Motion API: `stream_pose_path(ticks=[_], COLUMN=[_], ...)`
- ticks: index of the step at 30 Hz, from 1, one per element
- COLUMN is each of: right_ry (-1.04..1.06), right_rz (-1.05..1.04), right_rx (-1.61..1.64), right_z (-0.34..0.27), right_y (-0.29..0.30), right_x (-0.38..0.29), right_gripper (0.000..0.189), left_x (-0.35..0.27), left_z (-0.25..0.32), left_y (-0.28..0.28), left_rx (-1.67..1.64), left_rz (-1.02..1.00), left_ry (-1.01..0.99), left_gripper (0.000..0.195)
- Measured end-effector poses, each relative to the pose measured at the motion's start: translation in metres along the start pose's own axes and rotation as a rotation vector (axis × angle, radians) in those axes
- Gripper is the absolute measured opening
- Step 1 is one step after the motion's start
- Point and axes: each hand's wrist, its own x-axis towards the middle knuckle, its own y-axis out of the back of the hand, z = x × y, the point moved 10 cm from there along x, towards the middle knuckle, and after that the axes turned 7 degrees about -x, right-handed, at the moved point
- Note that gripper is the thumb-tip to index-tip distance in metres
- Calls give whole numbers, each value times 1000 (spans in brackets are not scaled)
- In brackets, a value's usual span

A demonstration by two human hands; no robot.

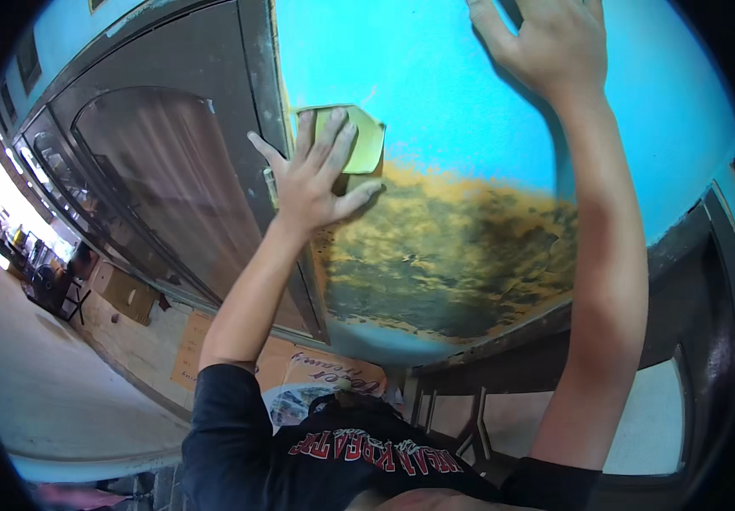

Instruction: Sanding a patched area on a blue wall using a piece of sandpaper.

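Note:
My left hand [316, 179] presses a pale yellow-green sheet, likely sandpaper [365, 145], flat against the turquoise wall [418, 76], beside the dark door frame. Its fingers lie over the sheet, with the thumb pointing out to the right below it. Below and right of the sheet is a rough patch [444, 268], where paint is gone and yellow-brown and dark grey show. Higher up at the right, my right hand [552, 51] rests spread on the wall, its fingertips cut off by the top edge. No object shows in it.
At the left stands a dark door [169, 147] with a curtained glass panel and a handle [270, 185]. Printed cardboard [278, 364] lies on the floor below me. A cardboard box [118, 290] sits farther left. Another dark frame [693, 294] flanks the wall at right.

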Motion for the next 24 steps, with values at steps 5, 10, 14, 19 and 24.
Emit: stream_pose_path(ticks=[5, 10, 14, 19, 24], right_ry=[28, 31, 44, 19, 29], right_rz=[32, 54, 58, 25, 46], right_rx=[24, -20, -21, -20, -30], right_z=[0, 2, 5, 3, 6], right_y=[0, -1, 0, -4, 0], right_x=[-2, -4, -4, -4, -5], right_gripper=[44, 46, 46, 45, 45], left_x=[41, -28, -34, 20, -49], left_z=[-1, 2, 0, -12, 0], left_y=[10, -2, -6, 10, -10], left_rx=[35, 12, 8, 59, -50], left_rz=[38, 0, -51, 4, -18], left_ry=[-76, 18, 4, -57, 31], left_gripper=[86, 85, 82, 83, 80])
